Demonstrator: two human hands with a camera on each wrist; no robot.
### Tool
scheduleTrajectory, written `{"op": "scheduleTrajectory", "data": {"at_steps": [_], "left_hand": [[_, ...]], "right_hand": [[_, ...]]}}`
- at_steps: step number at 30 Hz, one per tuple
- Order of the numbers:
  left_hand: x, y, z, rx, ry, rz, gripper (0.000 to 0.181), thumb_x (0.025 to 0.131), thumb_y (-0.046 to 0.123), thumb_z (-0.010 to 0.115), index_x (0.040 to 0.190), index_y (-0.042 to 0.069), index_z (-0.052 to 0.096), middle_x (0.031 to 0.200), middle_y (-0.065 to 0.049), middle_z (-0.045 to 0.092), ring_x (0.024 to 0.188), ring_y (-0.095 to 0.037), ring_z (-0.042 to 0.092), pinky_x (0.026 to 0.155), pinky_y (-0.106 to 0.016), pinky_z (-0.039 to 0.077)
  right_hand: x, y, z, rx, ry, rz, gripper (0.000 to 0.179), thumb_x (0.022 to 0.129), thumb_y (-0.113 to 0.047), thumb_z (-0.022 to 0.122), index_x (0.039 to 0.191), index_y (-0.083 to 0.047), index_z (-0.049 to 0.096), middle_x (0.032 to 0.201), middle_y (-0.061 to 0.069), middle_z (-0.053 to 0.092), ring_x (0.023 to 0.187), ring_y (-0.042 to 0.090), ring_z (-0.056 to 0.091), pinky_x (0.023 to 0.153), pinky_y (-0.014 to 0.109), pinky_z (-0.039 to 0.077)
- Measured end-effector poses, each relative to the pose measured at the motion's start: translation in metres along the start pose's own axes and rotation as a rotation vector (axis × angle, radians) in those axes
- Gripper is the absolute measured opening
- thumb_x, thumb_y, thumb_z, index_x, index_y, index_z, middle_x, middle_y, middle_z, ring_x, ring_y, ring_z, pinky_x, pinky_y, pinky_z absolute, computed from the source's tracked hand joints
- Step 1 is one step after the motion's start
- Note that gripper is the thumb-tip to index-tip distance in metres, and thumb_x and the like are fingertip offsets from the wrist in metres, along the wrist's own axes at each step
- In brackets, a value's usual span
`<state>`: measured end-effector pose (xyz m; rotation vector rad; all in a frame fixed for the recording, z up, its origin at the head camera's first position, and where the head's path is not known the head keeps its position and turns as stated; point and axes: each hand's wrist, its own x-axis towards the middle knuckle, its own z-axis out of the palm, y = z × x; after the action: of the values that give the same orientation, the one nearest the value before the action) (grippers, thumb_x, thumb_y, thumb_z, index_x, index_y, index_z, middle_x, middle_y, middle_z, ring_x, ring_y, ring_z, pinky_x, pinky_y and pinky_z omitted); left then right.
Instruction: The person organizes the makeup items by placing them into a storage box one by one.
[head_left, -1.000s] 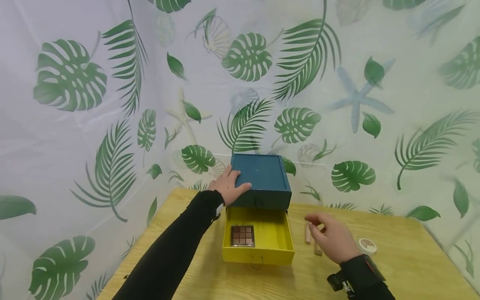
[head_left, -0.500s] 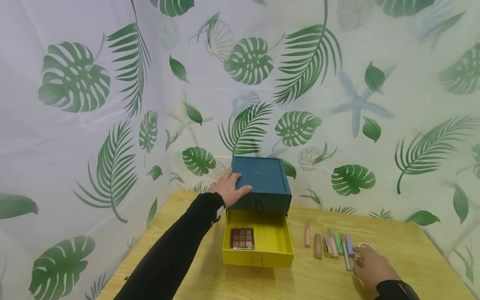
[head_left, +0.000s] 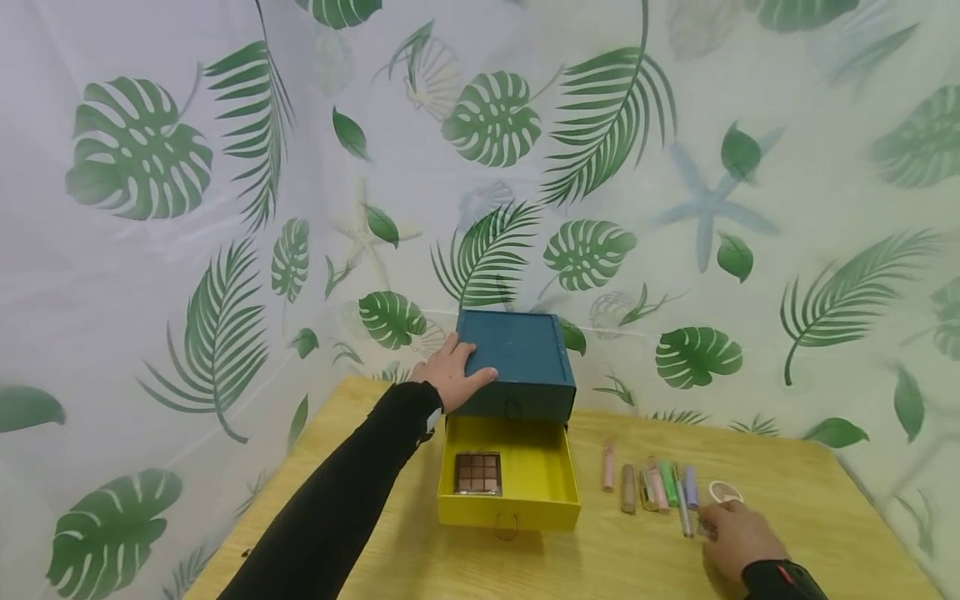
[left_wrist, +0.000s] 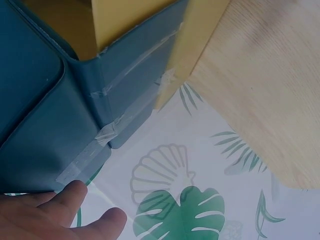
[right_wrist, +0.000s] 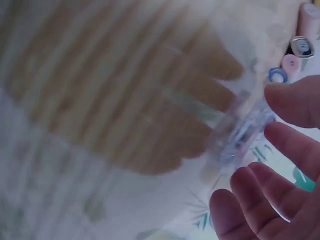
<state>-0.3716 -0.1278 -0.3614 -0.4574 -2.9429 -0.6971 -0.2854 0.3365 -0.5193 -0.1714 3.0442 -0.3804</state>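
Observation:
My left hand (head_left: 448, 375) rests with spread fingers on the top left edge of the blue box (head_left: 525, 354). Below its upper part, a yellow drawer (head_left: 510, 514) is pulled out, and a square eyeshadow palette (head_left: 477, 473) lies at its left side. On the right, low over the table, my right hand (head_left: 742, 546) pinches a small clear plastic item (right_wrist: 242, 137) between thumb and fingers; its exact kind is blurred. Just behind that hand is a round white-rimmed item (head_left: 726, 492).
Several slim cosmetic tubes lie between drawer and right hand, among them a pink tube (head_left: 607, 465), a brown one (head_left: 628, 488), a green one (head_left: 668, 483) and a purple one (head_left: 691, 487). A leaf-print sheet (head_left: 480, 167) hangs behind the wooden table (head_left: 615, 558).
My right hand has moved right and toward me from beside the drawer, past the tubes, and now pinches the clear item. The left hand stays on the box.

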Motion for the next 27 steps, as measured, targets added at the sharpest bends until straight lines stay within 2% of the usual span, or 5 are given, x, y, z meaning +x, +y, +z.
{"op": "scheduleTrajectory", "data": {"at_steps": [2,8,15,22,27], "left_hand": [[-0.0012,-0.0031,0.0020,0.011,-0.004,-0.011,0.073,0.102,0.061,0.048,0.158,0.015,0.037,0.168,-0.014,0.016,0.150,-0.034,0.027,0.120,-0.059,0.029],[-0.0001,-0.0047,0.0040,0.008,0.012,-0.011,0.072,0.102,0.060,0.049,0.157,0.015,0.038,0.168,-0.014,0.017,0.149,-0.035,0.028,0.120,-0.060,0.029],[0.0037,-0.0020,-0.0003,0.023,0.015,-0.007,0.072,0.103,0.059,0.048,0.158,0.014,0.038,0.168,-0.015,0.016,0.148,-0.037,0.030,0.120,-0.061,0.029],[-0.0004,0.0001,-0.0043,0.021,-0.006,-0.001,0.072,0.103,0.059,0.049,0.158,0.014,0.037,0.168,-0.015,0.015,0.148,-0.036,0.030,0.120,-0.057,0.030],[-0.0016,0.0003,-0.0028,0.009,-0.006,-0.007,0.073,0.102,0.060,0.048,0.158,0.015,0.037,0.168,-0.014,0.015,0.149,-0.036,0.029,0.121,-0.057,0.029]], "right_hand": [[-0.0005,-0.0002,0.0026,0.013,-0.032,0.017,0.044,0.082,-0.008,0.067,0.125,0.002,0.066,0.113,0.030,0.060,0.096,0.046,0.062,0.078,0.061,0.057],[-0.0013,-0.0001,0.0032,0.061,-0.088,0.060,0.029,0.084,-0.010,0.068,0.112,-0.004,0.064,0.097,0.011,0.058,0.087,0.028,0.057,0.070,0.048,0.054],[-0.0017,0.0023,0.0013,0.034,-0.059,0.064,0.035,0.088,-0.035,0.078,0.109,-0.009,0.065,0.094,0.003,0.062,0.084,0.026,0.063,0.070,0.050,0.056],[-0.0041,-0.0007,0.0017,0.034,-0.031,0.065,0.016,0.090,-0.016,0.071,0.104,-0.010,0.065,0.090,0.000,0.064,0.078,0.021,0.062,0.065,0.047,0.055],[-0.0087,-0.0025,-0.0049,0.081,-0.084,0.092,0.022,0.092,-0.018,0.067,0.108,-0.004,0.065,0.094,0.004,0.067,0.080,0.022,0.062,0.066,0.047,0.055]]}}
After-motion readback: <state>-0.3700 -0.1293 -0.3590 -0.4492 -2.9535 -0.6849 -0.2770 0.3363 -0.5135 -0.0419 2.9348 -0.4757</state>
